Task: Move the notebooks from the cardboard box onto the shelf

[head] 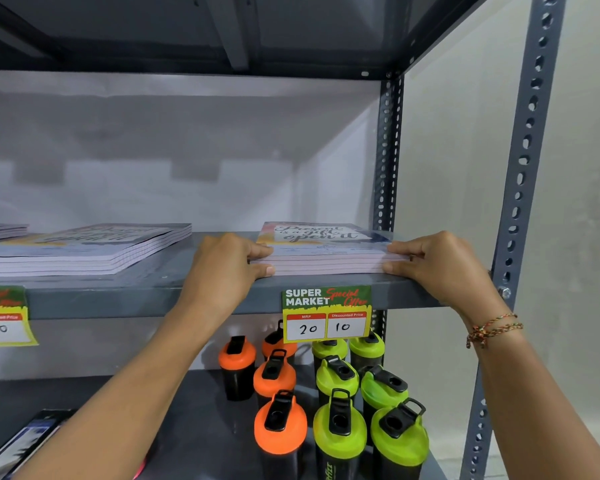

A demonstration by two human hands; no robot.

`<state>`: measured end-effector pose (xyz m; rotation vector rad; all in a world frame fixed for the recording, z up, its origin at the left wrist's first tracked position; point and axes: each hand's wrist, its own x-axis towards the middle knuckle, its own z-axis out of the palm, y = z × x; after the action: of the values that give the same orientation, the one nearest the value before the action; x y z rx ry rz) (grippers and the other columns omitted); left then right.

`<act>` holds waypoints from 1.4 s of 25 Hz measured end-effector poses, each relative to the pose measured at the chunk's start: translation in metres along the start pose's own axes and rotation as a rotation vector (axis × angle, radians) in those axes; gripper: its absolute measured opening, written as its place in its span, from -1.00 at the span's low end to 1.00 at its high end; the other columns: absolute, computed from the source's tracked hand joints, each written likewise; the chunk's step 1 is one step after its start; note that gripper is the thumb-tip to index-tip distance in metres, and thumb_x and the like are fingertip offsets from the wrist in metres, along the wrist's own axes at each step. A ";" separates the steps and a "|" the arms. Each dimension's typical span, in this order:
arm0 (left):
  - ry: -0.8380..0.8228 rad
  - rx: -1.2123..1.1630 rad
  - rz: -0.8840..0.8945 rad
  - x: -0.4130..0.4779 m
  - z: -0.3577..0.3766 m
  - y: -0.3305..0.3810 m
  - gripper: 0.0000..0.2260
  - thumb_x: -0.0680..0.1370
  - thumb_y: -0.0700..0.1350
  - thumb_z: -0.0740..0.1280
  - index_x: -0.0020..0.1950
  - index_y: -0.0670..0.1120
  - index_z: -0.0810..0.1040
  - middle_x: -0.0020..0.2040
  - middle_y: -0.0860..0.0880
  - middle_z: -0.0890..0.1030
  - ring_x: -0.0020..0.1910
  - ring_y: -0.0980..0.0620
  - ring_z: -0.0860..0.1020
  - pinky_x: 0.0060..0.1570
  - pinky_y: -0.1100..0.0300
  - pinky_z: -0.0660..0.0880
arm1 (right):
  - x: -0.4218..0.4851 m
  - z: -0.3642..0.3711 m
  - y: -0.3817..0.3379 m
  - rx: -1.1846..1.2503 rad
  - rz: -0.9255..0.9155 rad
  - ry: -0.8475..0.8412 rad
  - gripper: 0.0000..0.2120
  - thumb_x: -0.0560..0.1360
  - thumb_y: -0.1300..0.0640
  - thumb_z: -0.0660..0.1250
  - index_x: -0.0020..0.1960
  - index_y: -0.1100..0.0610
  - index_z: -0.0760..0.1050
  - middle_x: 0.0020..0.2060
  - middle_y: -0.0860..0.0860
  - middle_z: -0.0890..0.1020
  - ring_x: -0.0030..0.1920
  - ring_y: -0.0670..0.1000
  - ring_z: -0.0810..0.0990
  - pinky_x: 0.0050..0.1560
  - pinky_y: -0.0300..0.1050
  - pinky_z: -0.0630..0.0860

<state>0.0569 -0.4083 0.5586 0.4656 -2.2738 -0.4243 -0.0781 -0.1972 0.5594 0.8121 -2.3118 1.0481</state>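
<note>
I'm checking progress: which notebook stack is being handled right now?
The rightmost stack, above the price tag. The left hand and right hand grip its ends; the other stacks lie untouched.

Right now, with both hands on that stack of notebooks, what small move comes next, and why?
Probably let go: the stack of pale lined notebooks already lies flat on the grey metal shelf, left hand and right hand just pinching its ends.

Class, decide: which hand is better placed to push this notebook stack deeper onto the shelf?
Neither clearly. The left hand and right hand grip opposite ends of the notebook stack, so both should push together.
</note>
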 end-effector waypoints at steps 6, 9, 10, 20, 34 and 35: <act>-0.002 -0.015 -0.012 -0.001 0.001 0.001 -0.65 0.48 -0.12 0.42 0.25 -0.08 0.56 0.25 -0.08 0.60 0.26 -0.01 0.50 0.28 0.20 0.37 | 0.004 0.000 0.001 -0.020 0.010 -0.031 -0.63 0.37 0.09 0.48 0.15 0.16 0.59 0.16 0.14 0.64 0.15 0.07 0.57 0.04 -0.32 0.33; -0.006 -0.016 0.004 -0.002 0.001 0.000 -0.65 0.47 -0.12 0.42 0.25 -0.09 0.56 0.25 -0.07 0.60 0.26 -0.01 0.51 0.30 0.20 0.36 | 0.004 0.001 0.001 -0.017 0.018 -0.028 -0.63 0.37 0.09 0.48 0.16 0.16 0.59 0.15 0.14 0.64 0.15 0.07 0.57 0.05 -0.32 0.33; -0.009 -0.014 0.008 -0.002 0.001 0.000 -0.65 0.47 -0.12 0.43 0.25 -0.10 0.56 0.25 -0.08 0.60 0.26 0.00 0.51 0.31 0.21 0.36 | 0.004 0.001 0.001 -0.013 0.022 -0.029 -0.63 0.37 0.10 0.48 0.16 0.16 0.59 0.15 0.14 0.64 0.14 0.07 0.57 0.06 -0.31 0.34; -0.097 0.229 0.162 0.000 0.009 0.020 -0.63 0.53 0.02 0.32 0.30 -0.07 0.52 0.30 -0.15 0.53 0.32 -0.15 0.42 0.28 0.02 0.38 | 0.000 0.001 -0.002 -0.061 0.000 -0.056 -0.63 0.41 0.11 0.44 0.19 0.16 0.56 0.20 0.13 0.61 0.19 0.09 0.54 0.29 -0.13 0.39; -0.308 0.251 0.290 0.023 0.032 0.028 -0.61 0.57 0.09 0.21 0.40 0.11 0.36 0.39 -0.04 0.47 0.41 -0.11 0.32 0.29 -0.01 0.41 | 0.009 0.011 -0.029 -0.348 -0.396 -0.300 -0.64 0.58 0.20 0.16 0.34 -0.04 0.41 0.32 -0.03 0.53 0.25 0.12 0.52 0.28 -0.03 0.46; -0.303 0.247 0.293 0.024 0.033 0.027 -0.60 0.57 0.11 0.20 0.40 0.12 0.35 0.40 -0.05 0.46 0.41 -0.11 0.32 0.30 -0.03 0.41 | 0.004 0.011 -0.030 -0.331 -0.421 -0.246 -0.65 0.56 0.22 0.19 0.30 -0.01 0.46 0.27 0.01 0.57 0.22 0.13 0.55 0.23 0.02 0.50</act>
<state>0.0119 -0.3905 0.5640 0.1907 -2.6527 -0.0674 -0.0625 -0.2228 0.5698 1.2683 -2.2750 0.3904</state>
